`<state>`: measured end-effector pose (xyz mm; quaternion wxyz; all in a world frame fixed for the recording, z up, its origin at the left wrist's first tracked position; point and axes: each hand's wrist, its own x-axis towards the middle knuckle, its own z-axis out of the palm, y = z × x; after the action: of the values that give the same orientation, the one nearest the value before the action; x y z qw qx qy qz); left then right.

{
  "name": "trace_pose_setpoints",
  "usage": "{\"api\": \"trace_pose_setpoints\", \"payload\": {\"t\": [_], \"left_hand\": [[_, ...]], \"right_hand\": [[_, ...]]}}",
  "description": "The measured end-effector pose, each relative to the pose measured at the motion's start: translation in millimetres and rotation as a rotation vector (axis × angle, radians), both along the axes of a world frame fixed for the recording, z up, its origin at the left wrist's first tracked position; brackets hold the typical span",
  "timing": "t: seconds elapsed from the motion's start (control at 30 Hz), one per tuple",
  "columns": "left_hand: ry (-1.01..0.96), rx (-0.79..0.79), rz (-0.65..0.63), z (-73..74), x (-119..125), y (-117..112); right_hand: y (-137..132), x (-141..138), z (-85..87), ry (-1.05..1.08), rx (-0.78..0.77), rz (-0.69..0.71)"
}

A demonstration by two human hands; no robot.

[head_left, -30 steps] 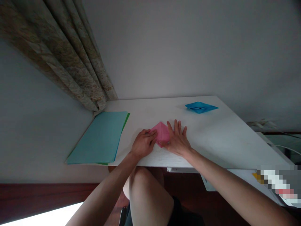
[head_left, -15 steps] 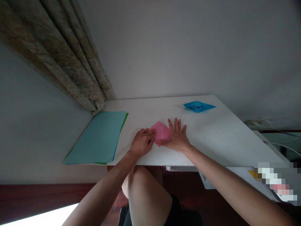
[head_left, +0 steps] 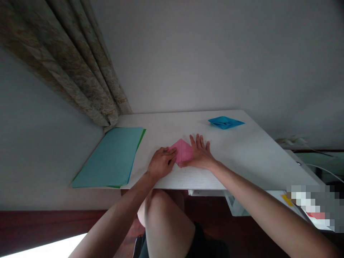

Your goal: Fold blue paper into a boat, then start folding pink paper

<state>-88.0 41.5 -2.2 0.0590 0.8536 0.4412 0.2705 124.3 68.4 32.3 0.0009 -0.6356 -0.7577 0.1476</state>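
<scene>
A pink folded paper (head_left: 184, 150) lies on the white desk near its front edge, roughly diamond-shaped, with a crease down its middle. My left hand (head_left: 162, 163) holds the paper's left side against the desk, its fingers bent close together over that corner. On the opposite side, my right hand (head_left: 200, 154) is open. Its fingers are spread and point away from me, while the thumb lies along the paper's lower right edge. The right corner of the paper is hidden under this hand.
A blue folded paper boat (head_left: 226, 123) rests toward the back right of the white desk (head_left: 242, 154). At the left lies a stack of light blue and green paper sheets (head_left: 110, 157). A patterned curtain (head_left: 88, 71) hangs at the back left, and a cable (head_left: 326, 170) runs off the right side.
Both hands keep their places on the pink paper with barely any movement. The whole view has shifted slightly.
</scene>
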Motion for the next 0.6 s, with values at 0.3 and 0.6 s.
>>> {"api": "trace_pose_setpoints", "payload": {"t": [0.3, 0.6], "left_hand": [[-0.001, 0.000, 0.021, 1.5, 1, -2], [0.003, 0.000, 0.011, 2.2, 1, -2]], "right_hand": [[33, -3, 0.5, -0.005, 0.033, -0.197], [74, -6, -6.5, 0.041, 0.101, -0.347]]}}
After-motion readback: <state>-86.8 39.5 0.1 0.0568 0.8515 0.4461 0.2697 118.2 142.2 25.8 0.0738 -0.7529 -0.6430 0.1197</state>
